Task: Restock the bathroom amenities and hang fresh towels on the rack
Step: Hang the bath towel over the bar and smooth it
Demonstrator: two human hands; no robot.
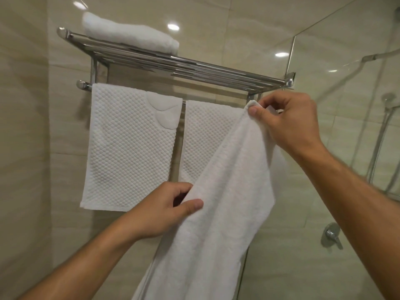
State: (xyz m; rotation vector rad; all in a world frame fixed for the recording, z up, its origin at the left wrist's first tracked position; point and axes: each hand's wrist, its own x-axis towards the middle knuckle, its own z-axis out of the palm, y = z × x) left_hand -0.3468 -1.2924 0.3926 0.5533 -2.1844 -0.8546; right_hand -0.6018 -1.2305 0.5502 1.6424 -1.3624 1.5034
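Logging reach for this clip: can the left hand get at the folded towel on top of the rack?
Probably, but not freely: the left hand grips the plush towel and must let go first. The folded towel lies uncovered on the rack, nothing before it.

Glossy beige tiled walls (28, 126), glass partition (346, 94)

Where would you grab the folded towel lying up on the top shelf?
Probably around its thick middle, reaching from the front: the folded towel lies lengthwise along the rack, its long side facing out, and a mid grip should stop either end drooping.
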